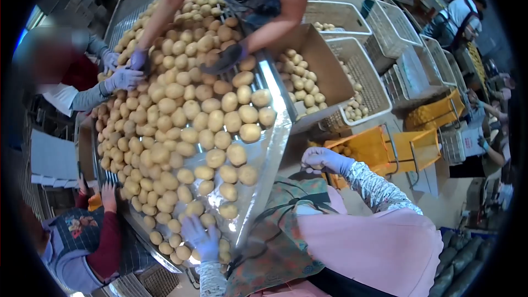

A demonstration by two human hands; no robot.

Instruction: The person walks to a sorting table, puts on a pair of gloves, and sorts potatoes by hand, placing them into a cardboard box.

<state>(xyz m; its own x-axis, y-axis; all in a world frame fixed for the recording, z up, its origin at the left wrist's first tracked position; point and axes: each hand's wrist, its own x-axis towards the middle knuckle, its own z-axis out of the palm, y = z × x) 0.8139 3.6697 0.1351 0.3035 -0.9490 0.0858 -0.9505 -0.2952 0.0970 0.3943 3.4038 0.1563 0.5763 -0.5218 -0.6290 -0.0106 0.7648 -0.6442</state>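
Round tan potatoes point(165, 107) lie heaped over a shiny metal sorting table point(275, 113). At the table's near end my left hand point(201, 237), in a pale purple glove, rests open on the potatoes with its fingers spread. My right hand point(327, 160), gloved alike, is off the table's right side, near an orange crate point(363, 146) with some potatoes in it. Its fingers are curled round a small tan thing that looks like a potato, mostly hidden by the glove.
A co-worker's dark-gloved hand point(224, 59) reaches in from the far side; another person's purple-gloved hand point(124, 78) is at the left. A bare hand point(109, 197) touches the left edge. A cardboard box point(324, 69) and white crates point(374, 85) with potatoes stand right.
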